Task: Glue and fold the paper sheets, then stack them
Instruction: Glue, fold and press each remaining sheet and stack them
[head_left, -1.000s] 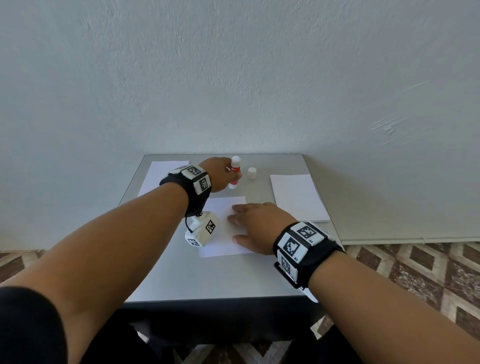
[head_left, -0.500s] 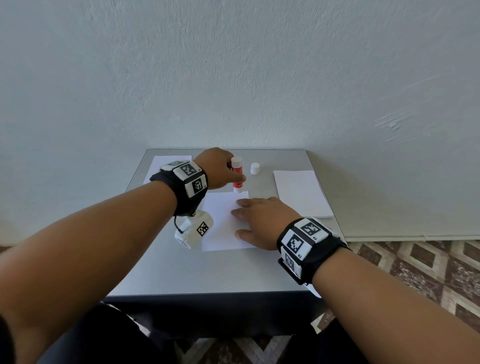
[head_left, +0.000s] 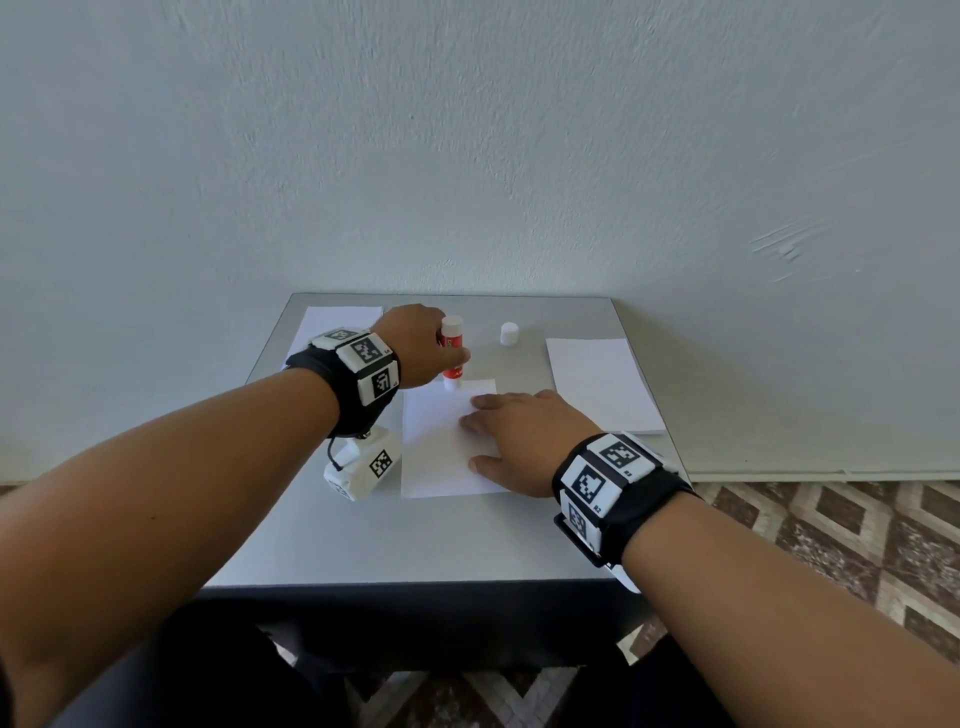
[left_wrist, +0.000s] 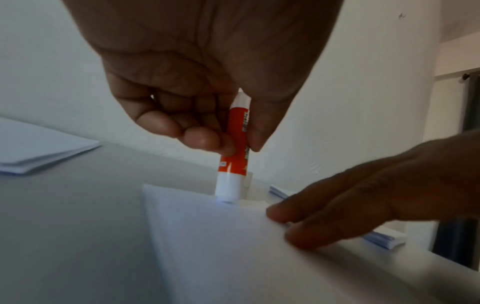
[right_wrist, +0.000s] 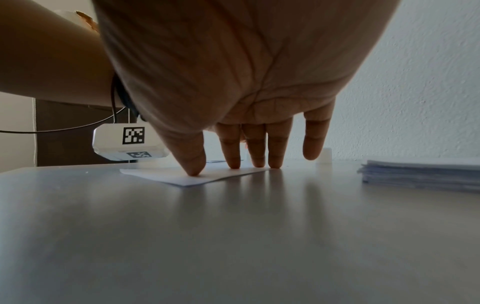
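Observation:
A white paper sheet (head_left: 436, 447) (left_wrist: 233, 246) (right_wrist: 197, 175) lies in the middle of the grey table (head_left: 415, 540). My left hand (head_left: 415, 348) (left_wrist: 202, 115) grips a red and white glue stick (head_left: 453, 358) (left_wrist: 233, 152) upright, with its tip on the sheet's far edge. Straight fingers of my right hand (head_left: 514, 436) (right_wrist: 249, 144) press the sheet's right side flat. The glue cap (head_left: 509, 333) stands apart on the table behind the sheet.
A stack of flat paper sheets (head_left: 602, 384) (right_wrist: 420, 172) sits at the table's right side. A folded sheet (head_left: 332, 322) (left_wrist: 39, 150) lies at the far left. A white wall (head_left: 467, 156) rises right behind the table. Patterned floor tiles (head_left: 831, 545) show on the right.
My left hand has brought the glue stick nearer, from behind the sheet down onto its far edge. My right hand has stayed pressed on the sheet.

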